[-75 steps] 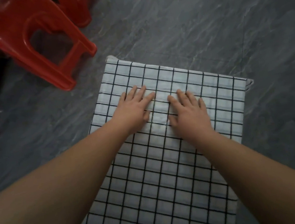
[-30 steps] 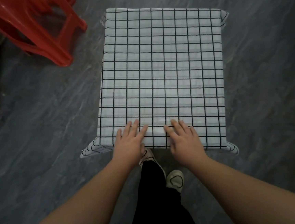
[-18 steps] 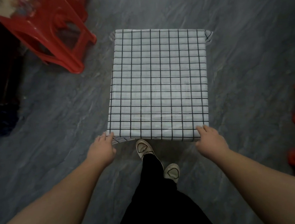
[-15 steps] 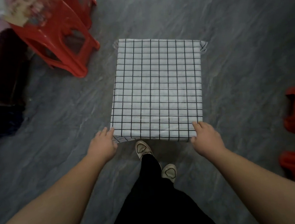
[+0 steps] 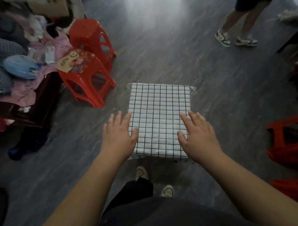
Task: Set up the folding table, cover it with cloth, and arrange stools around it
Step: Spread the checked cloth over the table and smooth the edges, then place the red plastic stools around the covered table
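Looking down at the checked cloth (image 5: 160,115), lying flat and smooth over the low bench and hiding it wholly, with small corners drooping at the far right and along the near edge. Holding the left hand (image 5: 119,139) over the near left edge and the right hand (image 5: 198,135) over the near right corner, both with fingers straight and spread, gripping nothing. Not managing to tell whether resting on the cloth or floating just above it.

Judging the covering step to be all but finished. Finishing it well probably by checking for even overhang on all four sides, and by pressing outward with flat palms rather than tugging one corner and dragging the whole sheet askew. Then lifting both hands straight up, not sliding them off, to avoid pulling the cloth along.

Turning next, most likely, to the stools. Seeing one red stool (image 5: 88,82) standing just beside the far left corner, a second stool (image 5: 91,38) behind it by a heap of clothes (image 5: 14,61), and two more red stools (image 5: 295,141) at the right edge, apparently tipped over, well apart from the bench. Setting one upright at each side, near but not catching the hanging cloth. Minding another person's legs (image 5: 236,24) on the floor (image 5: 175,47) beyond.
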### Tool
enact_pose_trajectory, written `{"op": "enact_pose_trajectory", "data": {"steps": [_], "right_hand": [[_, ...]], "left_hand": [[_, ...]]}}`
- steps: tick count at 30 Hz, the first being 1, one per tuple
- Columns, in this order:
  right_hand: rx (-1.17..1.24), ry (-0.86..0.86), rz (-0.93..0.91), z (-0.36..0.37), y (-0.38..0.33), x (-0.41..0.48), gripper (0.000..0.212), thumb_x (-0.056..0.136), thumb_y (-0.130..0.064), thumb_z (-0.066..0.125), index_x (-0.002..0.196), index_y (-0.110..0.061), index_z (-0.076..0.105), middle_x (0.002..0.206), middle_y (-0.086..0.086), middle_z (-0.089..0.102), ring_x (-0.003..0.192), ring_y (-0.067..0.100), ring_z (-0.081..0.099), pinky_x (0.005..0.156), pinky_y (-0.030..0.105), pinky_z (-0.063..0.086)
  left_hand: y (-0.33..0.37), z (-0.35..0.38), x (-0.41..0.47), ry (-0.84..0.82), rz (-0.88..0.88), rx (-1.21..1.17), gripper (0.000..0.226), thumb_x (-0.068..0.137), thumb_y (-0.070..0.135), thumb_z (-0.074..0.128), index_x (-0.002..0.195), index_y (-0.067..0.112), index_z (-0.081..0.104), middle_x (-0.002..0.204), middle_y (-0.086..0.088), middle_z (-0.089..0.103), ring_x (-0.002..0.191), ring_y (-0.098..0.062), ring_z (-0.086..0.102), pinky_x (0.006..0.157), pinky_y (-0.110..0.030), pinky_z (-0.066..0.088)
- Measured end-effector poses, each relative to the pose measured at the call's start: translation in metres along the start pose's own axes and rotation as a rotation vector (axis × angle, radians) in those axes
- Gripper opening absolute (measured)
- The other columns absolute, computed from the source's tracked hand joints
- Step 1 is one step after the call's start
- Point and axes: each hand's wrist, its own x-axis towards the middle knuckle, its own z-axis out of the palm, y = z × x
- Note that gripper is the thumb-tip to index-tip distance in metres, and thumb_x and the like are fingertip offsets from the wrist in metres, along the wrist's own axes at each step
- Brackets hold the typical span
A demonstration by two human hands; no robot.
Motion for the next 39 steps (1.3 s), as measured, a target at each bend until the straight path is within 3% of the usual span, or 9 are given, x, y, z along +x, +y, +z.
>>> {"op": "enact_pose_trajectory", "data": {"steps": [6, 14, 20, 32, 39], "right_hand": [[-0.056, 0.050, -0.116, -0.053, -0.032, -0.024, 0.065, 0.101, -0.053, 0.035, 0.159, -0.036, 0.011, 0.169, -0.005, 0.003, 0.154, 0.017, -0.005, 0.125, 0.043, 0.002], [-0.027, 0.081, -0.132, -0.042, -0.091, -0.012, 0.065, 0.100, -0.055, 0.033, 0.159, -0.036, 0.010, 0.169, -0.004, 0.003, 0.154, 0.017, -0.006, 0.125, 0.043, 0.002], [-0.046, 0.049, -0.183, -0.009, -0.176, 0.009, 0.066, 0.100, -0.055, 0.032, 0.159, -0.035, 0.010, 0.169, -0.003, 0.006, 0.155, 0.018, -0.004, 0.126, 0.044, 0.005], [-0.035, 0.048, -0.426, 0.076, -0.476, 0.060, 0.070, 0.096, -0.054, 0.038, 0.159, -0.030, 0.019, 0.167, 0.001, 0.016, 0.154, 0.021, 0.006, 0.125, 0.046, 0.012], [-0.043, 0.015, -0.431, 0.088, -0.541, 0.104, 0.069, 0.098, -0.053, 0.040, 0.159, -0.032, 0.016, 0.168, -0.001, 0.011, 0.155, 0.019, 0.001, 0.125, 0.046, 0.010]], "left_hand": [[0.007, -0.053, -0.036, 0.057, 0.032, 0.065, 0.067, 0.099, 0.054, 0.034, 0.158, 0.032, 0.010, 0.167, -0.003, 0.006, 0.153, -0.025, -0.004, 0.124, -0.048, 0.004], [-0.038, -0.092, -0.026, 0.125, -0.018, 0.046, 0.067, 0.099, 0.054, 0.034, 0.158, 0.032, 0.011, 0.167, -0.003, 0.008, 0.153, -0.025, -0.004, 0.123, -0.049, 0.003], [-0.126, -0.109, -0.028, 0.127, -0.104, 0.022, 0.069, 0.098, 0.055, 0.035, 0.158, 0.032, 0.010, 0.167, -0.005, 0.007, 0.153, -0.026, -0.004, 0.123, -0.049, 0.004], [-0.400, -0.191, -0.039, 0.156, -0.316, -0.006, 0.070, 0.099, 0.057, 0.033, 0.158, 0.032, 0.004, 0.167, -0.005, 0.001, 0.153, -0.026, -0.008, 0.123, -0.049, 0.001], [-0.462, -0.224, 0.000, 0.165, -0.306, -0.010, 0.070, 0.099, 0.056, 0.033, 0.158, 0.032, 0.004, 0.167, -0.004, 0.002, 0.153, -0.025, -0.008, 0.123, -0.049, 0.002]]}}
